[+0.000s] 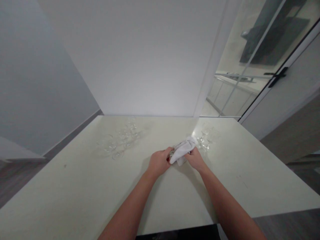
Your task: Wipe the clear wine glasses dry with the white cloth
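Observation:
Both my hands meet over the middle of a pale table. My left hand is closed around something mostly hidden by a white cloth, probably a clear glass. My right hand is closed on the cloth and presses it against what the left hand holds. Several clear stemmed glasses stand at the far left of the table. Two more clear glasses stand just beyond the cloth at the far right.
A white wall rises right behind the table's far edge. A glass door with a black handle stands at the right, with a kitchen counter behind it. Dark floor shows to the left and right of the table.

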Tool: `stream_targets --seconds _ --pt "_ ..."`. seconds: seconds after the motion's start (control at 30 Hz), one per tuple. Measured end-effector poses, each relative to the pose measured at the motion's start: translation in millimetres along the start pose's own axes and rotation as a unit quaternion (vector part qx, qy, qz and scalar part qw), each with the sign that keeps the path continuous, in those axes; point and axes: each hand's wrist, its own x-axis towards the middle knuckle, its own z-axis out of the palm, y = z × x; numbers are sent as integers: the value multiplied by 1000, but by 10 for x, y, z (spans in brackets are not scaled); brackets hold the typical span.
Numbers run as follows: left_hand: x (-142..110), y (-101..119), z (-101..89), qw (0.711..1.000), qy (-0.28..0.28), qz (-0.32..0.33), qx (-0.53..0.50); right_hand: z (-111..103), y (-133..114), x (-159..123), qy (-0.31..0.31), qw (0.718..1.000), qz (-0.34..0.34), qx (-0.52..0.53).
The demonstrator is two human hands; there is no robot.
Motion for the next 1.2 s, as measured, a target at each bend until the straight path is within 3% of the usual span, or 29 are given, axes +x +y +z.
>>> stream_targets --seconds 0.27,0.73,0.87,1.0,1.2 --pt "-12 -7 -22 1000 1 -3 31 -14 5 -1 -27 999 23 31" --pt "-23 -33 5 991 83 61 82 -95 48 -24 -79 991 61 84" --pt "-20 -10 8 994 82 40 61 -78 60 -34 -46 993 63 91" --pt "-9 -22 22 995 74 16 61 -28 130 -14 1 998 54 31" --pt "-2 -36 26 996 46 1 78 -35 113 28 -18 1000 15 -13"
